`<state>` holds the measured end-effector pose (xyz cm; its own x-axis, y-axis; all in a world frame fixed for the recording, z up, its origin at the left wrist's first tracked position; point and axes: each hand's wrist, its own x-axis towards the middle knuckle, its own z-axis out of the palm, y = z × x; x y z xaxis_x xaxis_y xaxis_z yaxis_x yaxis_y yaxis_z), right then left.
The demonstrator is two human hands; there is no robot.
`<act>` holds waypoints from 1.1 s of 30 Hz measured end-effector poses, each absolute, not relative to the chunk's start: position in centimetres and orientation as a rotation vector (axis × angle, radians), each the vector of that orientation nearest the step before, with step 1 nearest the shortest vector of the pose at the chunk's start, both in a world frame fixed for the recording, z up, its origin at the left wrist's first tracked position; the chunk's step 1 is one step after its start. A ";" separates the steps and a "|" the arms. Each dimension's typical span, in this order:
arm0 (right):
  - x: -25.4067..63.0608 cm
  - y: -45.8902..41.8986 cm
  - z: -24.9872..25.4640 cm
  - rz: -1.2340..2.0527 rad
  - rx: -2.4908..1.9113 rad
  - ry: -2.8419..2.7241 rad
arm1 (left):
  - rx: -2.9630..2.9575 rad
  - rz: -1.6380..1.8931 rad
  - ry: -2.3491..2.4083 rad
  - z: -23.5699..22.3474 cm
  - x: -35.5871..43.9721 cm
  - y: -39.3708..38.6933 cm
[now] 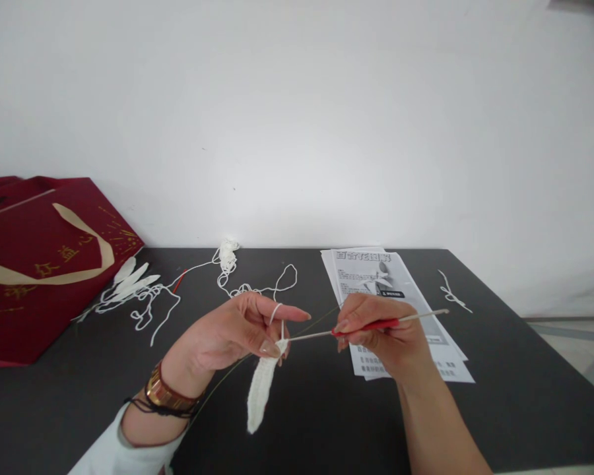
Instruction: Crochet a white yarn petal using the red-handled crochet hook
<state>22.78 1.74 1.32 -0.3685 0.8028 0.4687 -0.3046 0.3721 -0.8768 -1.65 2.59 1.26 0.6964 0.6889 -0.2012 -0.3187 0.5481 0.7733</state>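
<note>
Between the thumb and fingers of my left hand (pixel 247 330) is pinched the top of a white crocheted petal (pixel 260 396), which hangs down over the table. White yarn (pixel 276 310) loops over the left index finger, which points right. My right hand (pixel 381 323) grips a crochet hook (pixel 371 326) by its red middle, like a pen. One thin metal end of the hook reaches left to the petal's top edge; its other end sticks out to the right. Whether the tip sits inside a stitch is too small to tell.
On the dark table (pixel 317 429), a dark red gift bag (pixel 44 310) stands left. Near it lie white crocheted pieces (pixel 129 280) and a small red item (pixel 179 282). A yarn bundle (pixel 228 254) rests at the back. Printed sheets (pixel 400 277) and a yarn scrap (pixel 453 293) lie right.
</note>
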 end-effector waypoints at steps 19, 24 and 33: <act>23.9 1.6 2.4 1.335 -0.503 -1.632 | 0.851 0.464 0.607 1.0 -1.0 2.4; 24.2 1.7 1.9 1.333 -0.530 -1.677 | 0.907 0.469 0.673 1.1 -1.0 2.3; 24.4 1.7 2.0 1.388 -0.561 -1.702 | 0.955 0.408 0.696 1.0 -0.8 2.1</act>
